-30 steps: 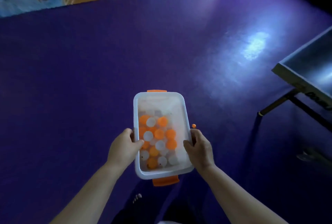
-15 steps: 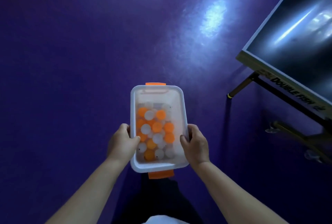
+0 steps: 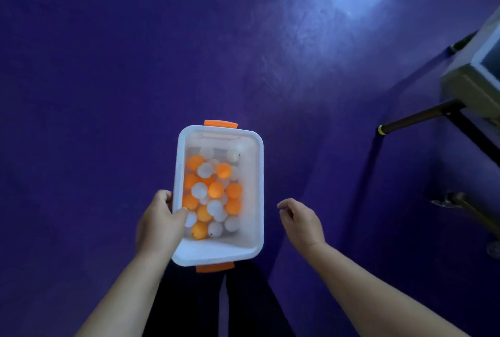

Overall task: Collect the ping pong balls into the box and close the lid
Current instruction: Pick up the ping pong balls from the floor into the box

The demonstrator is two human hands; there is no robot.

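Pinching the left rim of the box (image 3: 255, 188) with the left hand (image 3: 159, 224); hovering the right hand (image 3: 301, 221) just beside its right rim, fingers loosely curled, empty

The box (image 3: 257, 196) is in the middle of the view, above the floor (image 3: 108, 93), with its long sides running away from the person. The ping pong balls (image 3: 213, 196) lie heaped inside it, crowded toward the left wall. The far latch (image 3: 221, 123) sits on the end wall away from the person and the near latch (image 3: 215, 267) on the end closest to them. The left hand (image 3: 159, 223) grips the box's left rim, thumb over the edge beside the balls. The right hand (image 3: 301, 221) hangs to the right of the box, apart from it. The person's legs (image 3: 243, 304) are below the box's near end. A table (image 3: 476, 85) stands at the right edge, well apart from the box
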